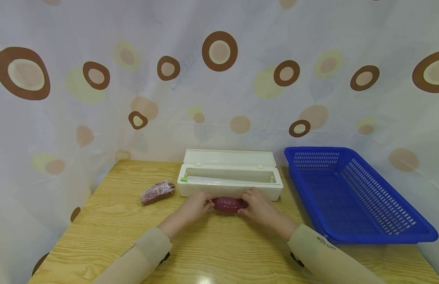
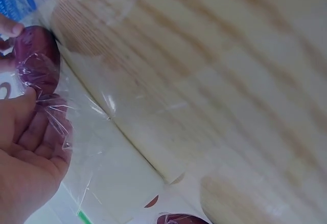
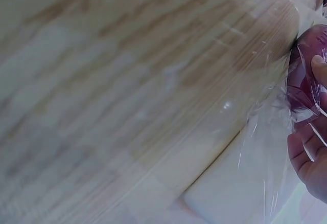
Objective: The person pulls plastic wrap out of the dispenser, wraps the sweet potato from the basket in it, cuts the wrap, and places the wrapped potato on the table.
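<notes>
A purple sweet potato (image 1: 229,205) lies on the table just in front of a white cling film box (image 1: 230,191). Clear film (image 2: 76,127) covers it and spreads in loose creases around its ends. My left hand (image 1: 194,208) grips the left end, with the thumb (image 2: 23,104) on the near side. At the other end, my right hand (image 1: 260,209) holds the potato and film between thumb and curled fingers (image 3: 306,152). The box's lid (image 1: 229,157) stands raised at the back, and a green slider (image 1: 184,179) sits at the front rim's left.
A second sweet potato (image 1: 157,192), wrapped in film, lies left of the box. To the right stands a large blue plastic basket (image 1: 379,238) with slotted walls. A patterned cloth (image 1: 219,102) hangs behind the wooden table (image 1: 219,252).
</notes>
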Demonstrator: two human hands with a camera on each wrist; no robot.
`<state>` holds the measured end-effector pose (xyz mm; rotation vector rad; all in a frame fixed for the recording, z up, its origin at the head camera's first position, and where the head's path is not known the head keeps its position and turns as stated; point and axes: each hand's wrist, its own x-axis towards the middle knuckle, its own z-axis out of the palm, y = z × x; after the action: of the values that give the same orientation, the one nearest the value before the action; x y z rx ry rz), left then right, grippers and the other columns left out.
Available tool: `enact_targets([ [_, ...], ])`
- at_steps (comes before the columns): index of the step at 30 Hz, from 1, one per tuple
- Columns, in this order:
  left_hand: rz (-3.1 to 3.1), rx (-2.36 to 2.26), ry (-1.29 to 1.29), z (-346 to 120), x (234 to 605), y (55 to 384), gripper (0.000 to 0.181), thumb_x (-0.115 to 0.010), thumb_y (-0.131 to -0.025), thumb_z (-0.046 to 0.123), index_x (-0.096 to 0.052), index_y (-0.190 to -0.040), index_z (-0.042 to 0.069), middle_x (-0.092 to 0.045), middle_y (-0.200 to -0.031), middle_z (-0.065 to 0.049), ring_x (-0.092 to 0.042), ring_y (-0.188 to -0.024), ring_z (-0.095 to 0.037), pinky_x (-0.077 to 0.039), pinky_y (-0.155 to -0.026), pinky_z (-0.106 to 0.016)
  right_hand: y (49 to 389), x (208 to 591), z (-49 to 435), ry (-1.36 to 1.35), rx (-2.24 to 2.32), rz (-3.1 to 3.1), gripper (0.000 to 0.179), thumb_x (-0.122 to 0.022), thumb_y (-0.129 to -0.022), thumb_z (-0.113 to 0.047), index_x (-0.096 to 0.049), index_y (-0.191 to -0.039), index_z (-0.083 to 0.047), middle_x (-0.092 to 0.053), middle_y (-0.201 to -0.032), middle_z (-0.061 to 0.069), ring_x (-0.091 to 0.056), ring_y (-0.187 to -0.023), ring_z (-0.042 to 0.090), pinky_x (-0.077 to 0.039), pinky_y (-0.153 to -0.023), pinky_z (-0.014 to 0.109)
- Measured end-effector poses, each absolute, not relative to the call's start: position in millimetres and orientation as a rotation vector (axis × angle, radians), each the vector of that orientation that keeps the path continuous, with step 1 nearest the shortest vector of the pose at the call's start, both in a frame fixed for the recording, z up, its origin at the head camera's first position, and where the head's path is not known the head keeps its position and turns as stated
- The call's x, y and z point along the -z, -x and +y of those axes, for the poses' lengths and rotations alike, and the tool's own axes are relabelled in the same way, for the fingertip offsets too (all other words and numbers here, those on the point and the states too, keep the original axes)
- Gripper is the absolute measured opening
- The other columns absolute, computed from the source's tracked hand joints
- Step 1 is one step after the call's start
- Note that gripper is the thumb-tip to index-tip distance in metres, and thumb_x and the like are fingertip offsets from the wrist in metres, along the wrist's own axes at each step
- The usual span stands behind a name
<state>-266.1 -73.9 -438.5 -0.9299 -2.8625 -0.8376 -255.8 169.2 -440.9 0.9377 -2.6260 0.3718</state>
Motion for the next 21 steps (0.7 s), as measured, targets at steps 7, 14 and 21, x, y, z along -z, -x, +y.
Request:
enact_targets([
  [7, -2.837, 0.889, 0.824, -73.6, 436.8, 262.7, 0.024, -0.063, -0.089, 0.01, -0.066, -0.113, 0.006, -0.069, -0.105, -0.008, -0.065, -0.092, -0.018, -0.053, -0.081, -0.031, 260.8, 445.7, 170.2, -0.981, -0.351, -2.592, 0.036, -0.078, -0.076, -0.023, -0.065, -0.103, -0.004, -0.064, -0.103, 0.007, -0.059, -0.098, 0.025, -0.048, -0.087, 0.04],
  [14, -2.67, 0.631, 0.871, -69.4, 431.5, 255.2, 0.029, -0.072, -0.084, 0.02, -0.067, -0.108, 0.006, -0.066, -0.105, -0.006, -0.06, -0.1, -0.022, -0.049, -0.091, -0.035, 262.8, 447.5, 170.0, -0.994, -0.368, -2.566, 0.035, -0.079, -0.075, -0.02, -0.065, -0.103, -0.004, -0.064, -0.102, 0.007, -0.059, -0.098, 0.025, -0.049, -0.087, 0.04],
  [21, -2.623, 0.527, 1.007, -55.2, 429.4, 259.9, 0.03, -0.076, -0.08, 0.02, -0.069, -0.107, 0.009, -0.064, -0.106, -0.004, -0.058, -0.099, -0.019, -0.048, -0.09, -0.032, 260.9, 445.6, 170.1, -0.962, -0.36, -2.57, 0.036, -0.079, -0.075, -0.021, -0.067, -0.104, -0.003, -0.064, -0.104, 0.009, -0.059, -0.098, 0.027, -0.049, -0.087, 0.043],
])
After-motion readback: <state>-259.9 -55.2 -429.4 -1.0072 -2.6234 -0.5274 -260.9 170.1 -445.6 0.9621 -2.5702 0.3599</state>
